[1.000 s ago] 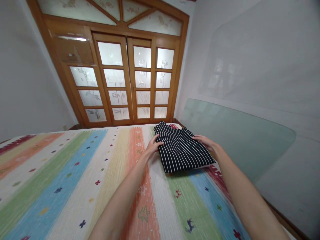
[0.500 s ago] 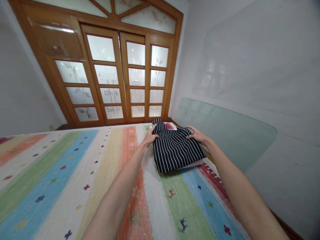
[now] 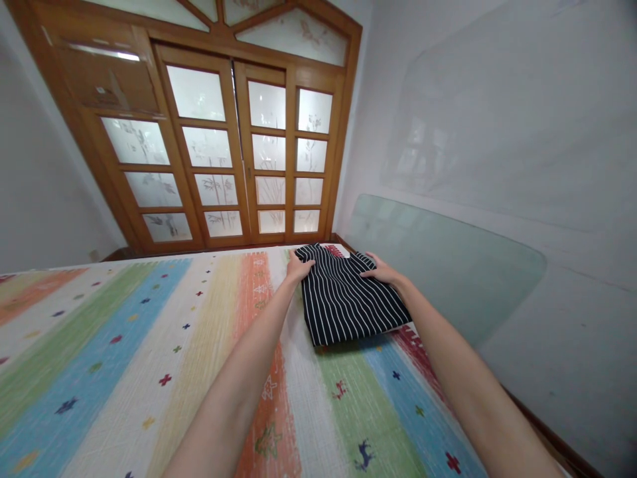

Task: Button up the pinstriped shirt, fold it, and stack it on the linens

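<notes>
A folded black garment with thin white stripes (image 3: 348, 299) lies on the striped, many-coloured bedcover (image 3: 149, 345), near the far right corner. My left hand (image 3: 298, 269) grips its far left edge, fingers closed on the cloth. My right hand (image 3: 381, 271) rests on its far right edge, fingers curled over the fabric. A red-and-white patch (image 3: 334, 250) shows at the garment's far end.
A wooden double door with frosted glass panes (image 3: 239, 153) stands beyond the bed. A white wall with a pale green glass panel (image 3: 448, 265) runs along the right side. The bedcover stretches wide to the left.
Both hands have slid from the garment's sides to its far corners, and the garment has been pushed a little farther toward the far edge of the bed.
</notes>
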{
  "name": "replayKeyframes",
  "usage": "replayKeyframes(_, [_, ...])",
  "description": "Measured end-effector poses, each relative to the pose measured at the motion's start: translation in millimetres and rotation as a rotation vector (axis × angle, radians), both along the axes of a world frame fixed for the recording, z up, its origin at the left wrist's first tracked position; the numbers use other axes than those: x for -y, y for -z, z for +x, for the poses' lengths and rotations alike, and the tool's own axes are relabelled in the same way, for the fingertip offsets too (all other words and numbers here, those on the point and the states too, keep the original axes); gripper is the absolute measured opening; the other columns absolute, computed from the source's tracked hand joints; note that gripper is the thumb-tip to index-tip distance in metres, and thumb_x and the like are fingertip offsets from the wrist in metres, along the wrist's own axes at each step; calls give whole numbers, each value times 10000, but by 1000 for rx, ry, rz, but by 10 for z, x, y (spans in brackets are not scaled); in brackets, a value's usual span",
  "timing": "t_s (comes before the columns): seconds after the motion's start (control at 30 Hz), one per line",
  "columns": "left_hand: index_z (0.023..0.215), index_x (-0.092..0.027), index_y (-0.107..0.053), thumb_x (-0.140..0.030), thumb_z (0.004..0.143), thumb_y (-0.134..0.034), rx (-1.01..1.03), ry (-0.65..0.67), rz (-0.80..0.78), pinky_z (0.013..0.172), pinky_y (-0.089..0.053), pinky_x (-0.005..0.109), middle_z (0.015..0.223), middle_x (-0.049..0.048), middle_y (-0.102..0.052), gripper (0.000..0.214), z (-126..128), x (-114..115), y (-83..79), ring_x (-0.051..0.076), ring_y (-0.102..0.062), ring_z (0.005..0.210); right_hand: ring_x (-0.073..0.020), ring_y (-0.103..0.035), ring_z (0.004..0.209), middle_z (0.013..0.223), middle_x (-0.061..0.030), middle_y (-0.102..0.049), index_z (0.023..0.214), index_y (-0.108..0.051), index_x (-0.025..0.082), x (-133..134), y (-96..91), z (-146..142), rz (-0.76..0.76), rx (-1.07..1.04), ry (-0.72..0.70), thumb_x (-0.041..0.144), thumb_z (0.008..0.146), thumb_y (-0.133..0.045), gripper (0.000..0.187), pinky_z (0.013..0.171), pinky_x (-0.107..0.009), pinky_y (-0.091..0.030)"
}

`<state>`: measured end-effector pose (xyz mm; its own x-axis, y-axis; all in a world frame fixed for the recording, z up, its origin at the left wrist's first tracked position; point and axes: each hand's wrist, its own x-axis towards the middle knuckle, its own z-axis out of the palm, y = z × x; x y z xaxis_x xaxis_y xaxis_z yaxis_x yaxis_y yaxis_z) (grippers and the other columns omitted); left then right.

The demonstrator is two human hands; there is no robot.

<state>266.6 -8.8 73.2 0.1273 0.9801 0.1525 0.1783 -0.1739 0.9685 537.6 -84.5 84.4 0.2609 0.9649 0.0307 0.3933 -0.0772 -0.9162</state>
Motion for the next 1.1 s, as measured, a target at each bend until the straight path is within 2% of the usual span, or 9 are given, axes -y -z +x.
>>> replayKeyframes(0.1, [1420,-223,-384,4,667,-619,-38,36,164,1143,-321,377,1437,90,-502,821,29,52,-27,247,-448,1339,-234,-390,1365,1477,-81,-428,1440,-405,204,-57,4,-38,160,8,-108,-39,539,-701,980,1172,-405,-245])
replayKeyframes(0.2, [1438,-220,-393,40,674,-526,-72,1,277,1203,-222,369,1499,62,-425,818,38,100,-8,230,-336,1413,-206,-394,1365,1466,-95,-442,1501,-301,196,-102,54,-81,268,-72,-135,-33,588,-663,1009,1141,-361,-301])
replayKeyframes(0.27, [1460,-189,-360,18,711,-495,-102,-59,309,1223,-156,419,1536,82,-354,788,42,129,15,259,-253,1448,-211,-466,1312,1433,-116,-478,1513,-264,182,-124,103,-89,205,-65,-31,-30,599,-675,1024,1108,-341,-360])
replayKeyframes(0.4, [1430,-161,-408,-17,754,-481,-213,-65,382,1227,-78,477,1593,94,-217,696,64,224,28,300,-102,1485,-273,-562,1197,1363,-155,-528,1434,-377,159,-165,182,-44,27,4,223,42,608,-752,915,1062,-400,-437])
replayKeyframes(0.53, [1272,-177,-585,-76,765,-546,-391,141,464,1214,-103,493,1546,96,-349,518,111,404,25,315,-181,1469,-302,-566,1166,1271,-154,-577,1336,-452,151,-244,169,12,-4,40,304,79,584,-786,826,1075,-463,-412])
replayKeyframes(0.63, [1243,-195,-614,-205,773,-636,-521,278,490,1196,-104,532,1509,106,-418,471,130,559,76,357,-252,1441,-281,-608,1086,1178,-118,-619,1320,-454,173,-336,118,17,15,56,315,39,558,-773,836,1040,-449,-444])
replayKeyframes(0.8, [1299,-185,-584,-397,825,-620,-682,348,486,1185,-48,540,1481,139,-453,521,59,716,184,375,-250,1438,-265,-604,1092,1184,-129,-614,1320,-439,176,-435,116,-19,11,31,340,48,576,-775,826,1030,-408,-448])
replayKeyframes(0.97, [1360,-206,-535,-580,803,-599,-785,359,479,1183,-49,531,1509,130,-413,674,-20,750,192,375,-225,1446,-275,-650,989,1272,-193,-564,1408,-352,167,-232,118,-31,-85,-87,301,224,618,-840,930,900,-412,-541])
replayKeyframes(1.1, [1350,-199,-546,-598,830,-549,-842,339,477,1182,-42,535,1504,137,-420,656,7,767,185,374,-229,1444,-227,-683,749,1272,-168,-582,1522,-183,251,189,-42,31,-162,-197,74,316,628,-859,1123,726,-414,-594])
